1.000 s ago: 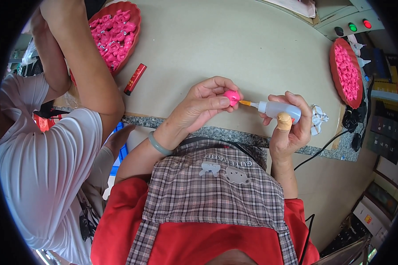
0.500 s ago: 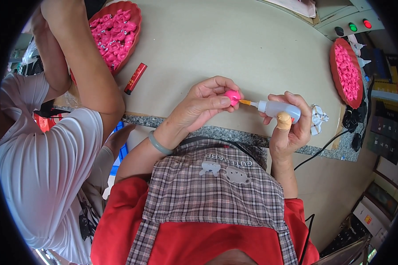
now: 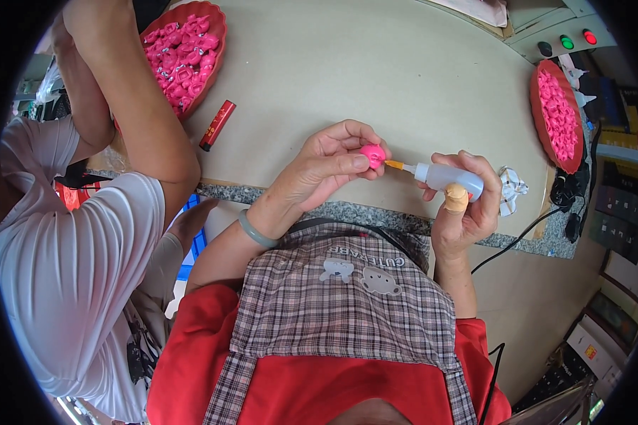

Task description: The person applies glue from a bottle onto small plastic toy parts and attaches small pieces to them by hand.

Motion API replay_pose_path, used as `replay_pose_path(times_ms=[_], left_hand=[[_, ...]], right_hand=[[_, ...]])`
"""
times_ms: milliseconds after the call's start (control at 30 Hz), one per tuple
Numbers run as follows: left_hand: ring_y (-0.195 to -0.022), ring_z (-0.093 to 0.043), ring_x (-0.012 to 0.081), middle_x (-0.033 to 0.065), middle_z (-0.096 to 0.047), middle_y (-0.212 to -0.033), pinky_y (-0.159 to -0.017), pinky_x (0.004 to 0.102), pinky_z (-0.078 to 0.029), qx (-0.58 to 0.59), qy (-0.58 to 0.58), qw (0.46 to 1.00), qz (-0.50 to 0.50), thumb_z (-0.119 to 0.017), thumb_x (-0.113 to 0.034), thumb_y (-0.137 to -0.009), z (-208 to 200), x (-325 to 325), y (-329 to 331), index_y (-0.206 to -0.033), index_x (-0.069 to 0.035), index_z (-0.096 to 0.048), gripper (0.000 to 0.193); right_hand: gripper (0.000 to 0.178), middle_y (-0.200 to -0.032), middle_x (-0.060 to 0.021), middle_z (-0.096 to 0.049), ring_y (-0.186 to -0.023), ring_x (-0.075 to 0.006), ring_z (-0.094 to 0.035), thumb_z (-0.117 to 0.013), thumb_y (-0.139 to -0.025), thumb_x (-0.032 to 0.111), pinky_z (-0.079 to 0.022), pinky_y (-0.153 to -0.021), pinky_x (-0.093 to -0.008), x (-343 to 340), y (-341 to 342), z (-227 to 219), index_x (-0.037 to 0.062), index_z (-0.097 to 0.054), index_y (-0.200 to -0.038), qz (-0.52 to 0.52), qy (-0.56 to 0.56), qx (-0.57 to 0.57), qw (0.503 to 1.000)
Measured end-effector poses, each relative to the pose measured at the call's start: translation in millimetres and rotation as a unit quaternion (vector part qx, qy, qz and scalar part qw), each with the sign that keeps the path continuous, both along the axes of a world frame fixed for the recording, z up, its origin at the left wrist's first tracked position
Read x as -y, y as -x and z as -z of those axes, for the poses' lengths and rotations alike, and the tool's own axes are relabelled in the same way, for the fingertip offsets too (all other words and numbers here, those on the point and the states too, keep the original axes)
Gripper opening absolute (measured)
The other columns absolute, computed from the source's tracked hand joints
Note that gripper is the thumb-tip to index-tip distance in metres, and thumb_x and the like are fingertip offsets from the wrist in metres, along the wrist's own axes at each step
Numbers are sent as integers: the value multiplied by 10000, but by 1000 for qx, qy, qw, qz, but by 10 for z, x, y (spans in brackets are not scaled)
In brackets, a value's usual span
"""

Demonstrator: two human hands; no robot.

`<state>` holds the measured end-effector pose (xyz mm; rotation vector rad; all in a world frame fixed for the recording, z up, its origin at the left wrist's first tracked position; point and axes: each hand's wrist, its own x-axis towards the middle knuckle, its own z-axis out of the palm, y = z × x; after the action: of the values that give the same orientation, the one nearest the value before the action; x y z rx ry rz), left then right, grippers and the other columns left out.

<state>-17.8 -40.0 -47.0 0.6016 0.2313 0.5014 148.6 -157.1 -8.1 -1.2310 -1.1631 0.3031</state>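
Between the fingertips and thumb of my left hand (image 3: pixel 329 161) is a small, round, glossy pink plastic piece (image 3: pixel 373 155). My right hand (image 3: pixel 468 191) is wrapped round a translucent white squeeze bottle (image 3: pixel 448 177), which lies nearly level and points left. The bottle's orange tip (image 3: pixel 395 165) is right at the pink piece's right side; whether it touches cannot be made out. A tan finger cot (image 3: pixel 456 197) covers one digit of my right hand. Both hands are above the near edge of the table.
Pink pieces fill a red tray (image 3: pixel 218 65) at the far left and another red tray (image 3: pixel 539 117) at the right. A red tube (image 3: pixel 217 125) and a crumpled cloth (image 3: pixel 512 190) lie on the table (image 3: pixel 404 78). A co-worker's arm (image 3: pixel 131 92) reaches in at left.
The squeeze bottle and my right hand have shifted very slightly to the right. The pink piece appears slightly turned in my left fingers.
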Motion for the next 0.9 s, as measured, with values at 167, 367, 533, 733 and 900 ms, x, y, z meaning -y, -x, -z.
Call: replay_pose_path(times_ms=[167, 367, 533, 733, 900], left_hand=[[-898, -628, 162, 132, -620, -1048, -813, 275, -530, 8, -1, 1000, 2, -636, -49, -855, 19, -1, -7, -1105, -16, -559, 264], [-898, -628, 163, 132, -618, -1050, -813, 274, -530, 0, -6, 1000, 4, -639, -59, -855, 22, -1, -3, -1107, -15, -556, 269], [-897, -627, 162, 129, -617, -1045, -811, 272, -529, -3, -3, 1000, 7, -645, -68, -852, 21, -3, -4, -1104, -14, -554, 273], [-895, -632, 169, 117, -613, -1024, -801, 274, -532, -7, -1, 1000, 10, -647, -67, -851, 12, -6, -1, -1092, -15, -548, 265], [-885, -637, 174, 110, -612, -1012, -795, 275, -535, -11, 10, 1000, 7, -647, -58, -849, 11, -5, -4, -1085, -19, -548, 259]], right_hand=[[344, -953, -216, -634, -650, -214, -637, -530, -958, 219, -497, -500, -260, 25, -6, -3, -16, -456, -1198, -7, 38, 19, 999], [297, -870, -197, -666, -644, -146, -648, -557, -934, 161, -509, -496, -213, -19, 14, 16, -55, -503, -1131, 7, 3, -1, 1000], [305, -888, -200, -665, -629, -143, -642, -558, -938, 180, -501, -498, -214, -13, 10, 33, -50, -506, -1130, 8, 3, 1, 1000], [337, -878, -193, -659, -681, -191, -669, -585, -929, 209, -523, -543, -247, -1, 9, 63, -56, -504, -1121, 22, -10, 37, 999], [373, -904, -191, -636, -787, -272, -696, -619, -912, 217, -558, -626, -303, 38, 9, 83, -71, -498, -1116, 31, -13, 74, 997]])
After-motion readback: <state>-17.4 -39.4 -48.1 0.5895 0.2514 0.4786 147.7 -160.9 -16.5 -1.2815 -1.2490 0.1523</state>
